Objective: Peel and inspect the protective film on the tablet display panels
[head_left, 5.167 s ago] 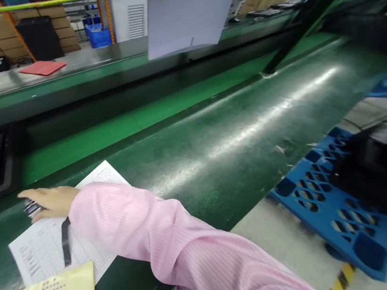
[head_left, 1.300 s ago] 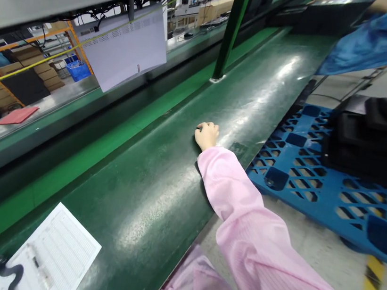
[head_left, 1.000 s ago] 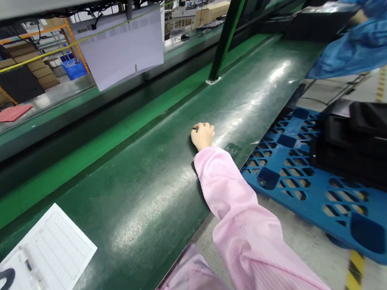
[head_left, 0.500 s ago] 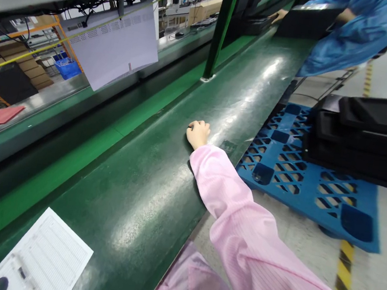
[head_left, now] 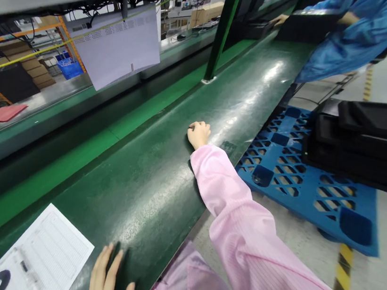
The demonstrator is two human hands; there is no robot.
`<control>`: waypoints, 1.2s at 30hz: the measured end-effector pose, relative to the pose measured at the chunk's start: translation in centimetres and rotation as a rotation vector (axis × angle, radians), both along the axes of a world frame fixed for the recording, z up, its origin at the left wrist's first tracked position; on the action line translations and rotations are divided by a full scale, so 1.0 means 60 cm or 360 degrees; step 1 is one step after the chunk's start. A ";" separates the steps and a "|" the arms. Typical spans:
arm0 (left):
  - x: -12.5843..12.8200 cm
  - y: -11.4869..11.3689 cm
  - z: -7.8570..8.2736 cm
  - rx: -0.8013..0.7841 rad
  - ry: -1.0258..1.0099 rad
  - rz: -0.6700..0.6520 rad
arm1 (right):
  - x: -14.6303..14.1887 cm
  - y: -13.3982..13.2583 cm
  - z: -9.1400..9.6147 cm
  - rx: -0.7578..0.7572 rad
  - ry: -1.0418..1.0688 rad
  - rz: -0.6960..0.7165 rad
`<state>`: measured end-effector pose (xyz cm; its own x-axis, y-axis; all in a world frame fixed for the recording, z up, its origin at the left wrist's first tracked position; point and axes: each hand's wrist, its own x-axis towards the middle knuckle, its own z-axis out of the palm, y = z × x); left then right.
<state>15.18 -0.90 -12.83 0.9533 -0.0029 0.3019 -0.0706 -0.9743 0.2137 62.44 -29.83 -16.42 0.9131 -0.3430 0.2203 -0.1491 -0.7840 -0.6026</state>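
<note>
left hand (head_left: pixel 108 279) newly in view at the bottom edge, fingers flat and released on the green conveyor belt (head_left: pixel 160 178), just beside the printed sheet (head_left: pixel 46 251). right hand (head_left: pixel 198 134) unchanged: clenched fist resting farther up the belt, contents hidden. blue pallet (head_left: pixel 303 178) alongside.

Beneath the fisted right hand (head_left: pixel 198 134), the green belt (head_left: pixel 160 183) looks glossy and scuffed; beside it, a blue plastic pallet (head_left: pixel 296 177); its sleeve (head_left: pixel 239 227), ribbed pink cloth.
</note>
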 end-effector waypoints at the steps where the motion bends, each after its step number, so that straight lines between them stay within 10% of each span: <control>1: 0.010 -0.002 -0.013 0.0037 0.0019 0.0033 | 0.000 0.000 0.000 0.0002 0.0002 -0.0001; 6: 0.026 -0.010 -0.043 0.0158 0.0026 0.0091 | 0.000 -0.003 -0.001 -0.0001 0.0005 -0.0003; 36: 0.016 -0.030 -0.004 0.0246 0.0050 0.0072 | 0.001 -0.031 -0.039 -0.0125 0.0004 -0.0107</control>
